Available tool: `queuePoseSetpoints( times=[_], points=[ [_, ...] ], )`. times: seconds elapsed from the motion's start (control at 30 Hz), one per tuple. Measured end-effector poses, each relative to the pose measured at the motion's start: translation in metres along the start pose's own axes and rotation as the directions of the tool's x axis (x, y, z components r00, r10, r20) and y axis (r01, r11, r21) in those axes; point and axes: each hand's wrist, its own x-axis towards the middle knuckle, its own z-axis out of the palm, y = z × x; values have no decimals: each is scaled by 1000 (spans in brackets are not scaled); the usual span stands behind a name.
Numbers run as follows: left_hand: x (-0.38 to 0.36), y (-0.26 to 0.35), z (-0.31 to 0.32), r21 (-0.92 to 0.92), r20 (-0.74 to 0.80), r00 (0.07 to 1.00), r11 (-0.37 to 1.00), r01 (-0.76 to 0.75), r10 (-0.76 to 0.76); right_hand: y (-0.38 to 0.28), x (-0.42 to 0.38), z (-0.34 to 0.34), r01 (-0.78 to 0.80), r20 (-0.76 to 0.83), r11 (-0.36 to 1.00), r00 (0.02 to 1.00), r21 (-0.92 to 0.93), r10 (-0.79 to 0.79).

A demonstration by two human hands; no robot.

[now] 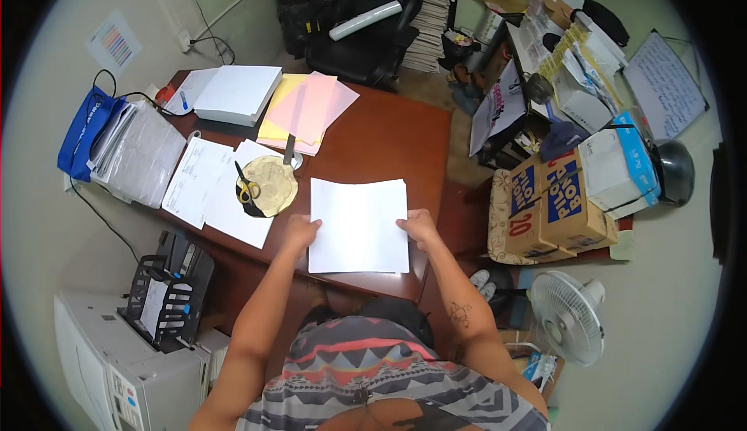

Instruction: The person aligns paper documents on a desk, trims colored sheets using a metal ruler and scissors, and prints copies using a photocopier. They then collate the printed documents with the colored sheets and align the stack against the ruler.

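White paper stack (359, 233): clamps edges at 9 o'clock with left hand (302, 233), at 3 o'clock with right hand (419, 228). Apparently squaring up; next, seemingly needs even pressure.

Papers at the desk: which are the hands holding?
The white stack with the left hand and right hand on its sides; neither touches the other papers.

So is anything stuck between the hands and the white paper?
No, nothing that I can see. The left hand grips one side edge of the white paper and the right hand the other. The scissors lie off to the left, not in between.
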Motion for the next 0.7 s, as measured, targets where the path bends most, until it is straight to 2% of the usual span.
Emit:
queuePoseSetpoints(
  times=[0.03,0.07,0.1,0.13,0.17,0.2,0.23,0.27,0.33,0.37,0.4,0.43,0.47,0.5,0.53,0.57,0.6,0.67,0.7],
  points=[
    [0,-4,12,487,-83,977,864,-130,194,-12,-12,11,69,-43,959,996,-276,-84],
    [2,-4,25,855,-60,916,494,-159,398,-26,-24,27,122,-61,838,981,-532,-182],
    [-5,2,41,806,-28,939,564,-182,343,-35,-35,46,146,-79,909,978,-390,-191],
    [-16,11,51,546,26,963,803,-239,270,-34,-29,53,144,29,975,990,-166,-142],
    [-18,18,47,332,27,978,921,-202,205,-31,-26,50,163,39,984,986,-74,-160],
    [-18,21,36,99,41,989,984,-146,142,-34,-25,41,177,48,984,983,20,-178],
    [-1,10,10,59,1,986,984,-167,167,-41,-25,22,158,57,975,984,154,-169],
    [-19,30,-10,-112,59,989,985,-129,136,-48,-29,3,173,38,953,981,247,-188],
    [-14,28,-52,-244,176,940,938,-245,291,-44,-31,-29,321,38,908,939,268,-343],
    [-20,30,-56,-261,192,916,918,-298,352,-35,-27,-42,397,56,894,908,208,-416],
    [-25,33,-61,-280,205,887,893,-352,414,-34,-29,-43,396,67,894,906,209,-417],
    [-24,27,-70,-188,233,890,916,-355,393,-30,-35,-43,448,31,875,887,183,-460],
    [-27,21,-70,-188,223,895,918,-349,386,-23,-41,-43,494,-6,855,866,157,-500],
    [-32,17,-64,-155,191,890,908,-389,414,-7,-34,-49,492,34,866,868,89,-496],
    [-34,12,-57,-121,159,883,897,-426,441,-6,-41,-39,485,42,870,871,92,-490],
    [-33,9,-47,-191,158,893,900,-391,421,-4,-47,-26,514,-10,844,855,154,-519],
    [-29,5,-36,-156,119,855,860,-485,504,-4,-52,-17,542,-67,813,838,212,-542],
    [-24,-1,-19,-198,8,820,804,-560,573,2,-49,-13,550,-22,819,832,164,-555],
    [-27,0,-17,-198,8,820,804,-560,573,-5,-53,-7,568,-65,788,819,238,-570]
  ],
)
